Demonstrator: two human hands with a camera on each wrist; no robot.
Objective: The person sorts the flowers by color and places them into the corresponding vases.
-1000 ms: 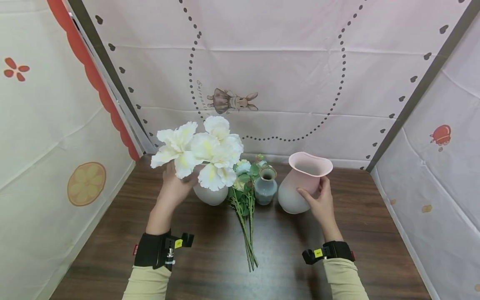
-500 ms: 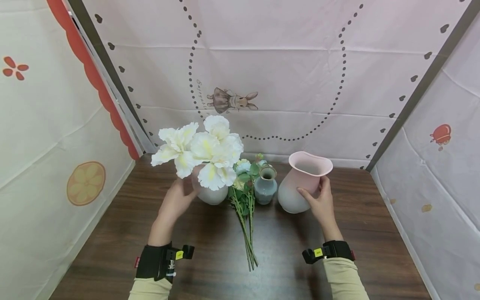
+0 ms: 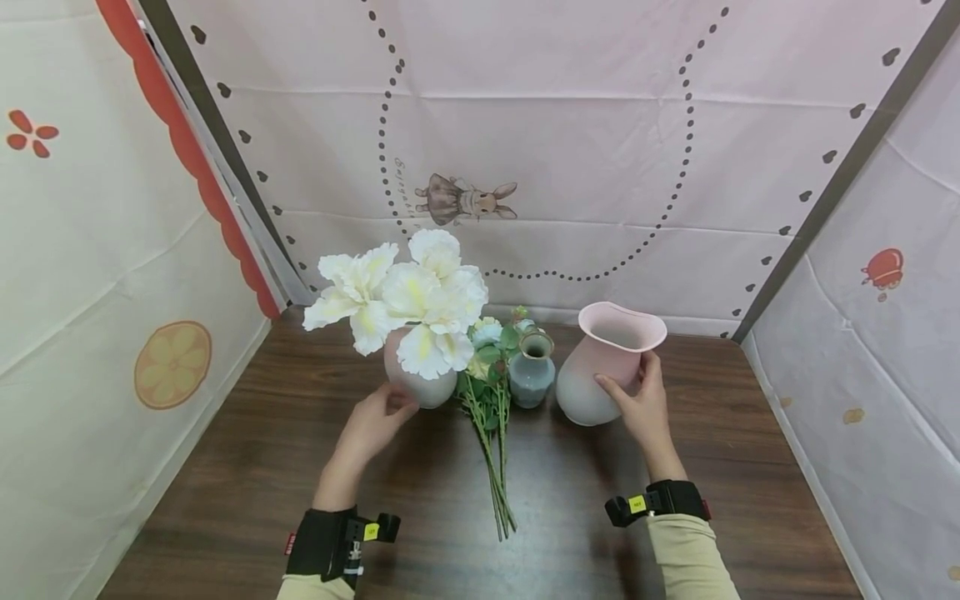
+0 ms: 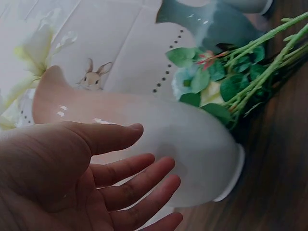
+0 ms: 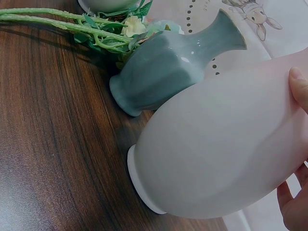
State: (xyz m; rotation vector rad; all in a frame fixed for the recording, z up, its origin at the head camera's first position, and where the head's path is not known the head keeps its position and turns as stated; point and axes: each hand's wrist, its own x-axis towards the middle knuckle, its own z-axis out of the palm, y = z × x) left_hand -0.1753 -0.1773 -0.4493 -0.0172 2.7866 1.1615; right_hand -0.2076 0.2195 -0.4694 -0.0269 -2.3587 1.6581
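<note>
My right hand [image 3: 640, 398] grips the side of a large pink-and-white vase [image 3: 592, 392] just below its flared rim, thumb on the near side. The vase stands upright on the table. My left hand [image 3: 375, 421] is beside the lower part of another pink-and-white vase [image 4: 192, 144], its fingers loosely extended and holding nothing. Whether the fingertips touch that vase cannot be told. Large white artificial flowers [image 3: 420, 296] stand in this left vase and hide its mouth.
Between the two vases stands a small blue-grey vase [image 3: 532, 379]. Next to it, a bunch of artificial flowers with green stems [image 3: 495, 475] lies on the dark wooden table [image 3: 570, 533]. Printed cloth walls [image 3: 555, 167] enclose the back and sides.
My left hand has come down from behind the white flowers towards the left vase's base and nearer to me. My right hand keeps its hold on the right vase.
</note>
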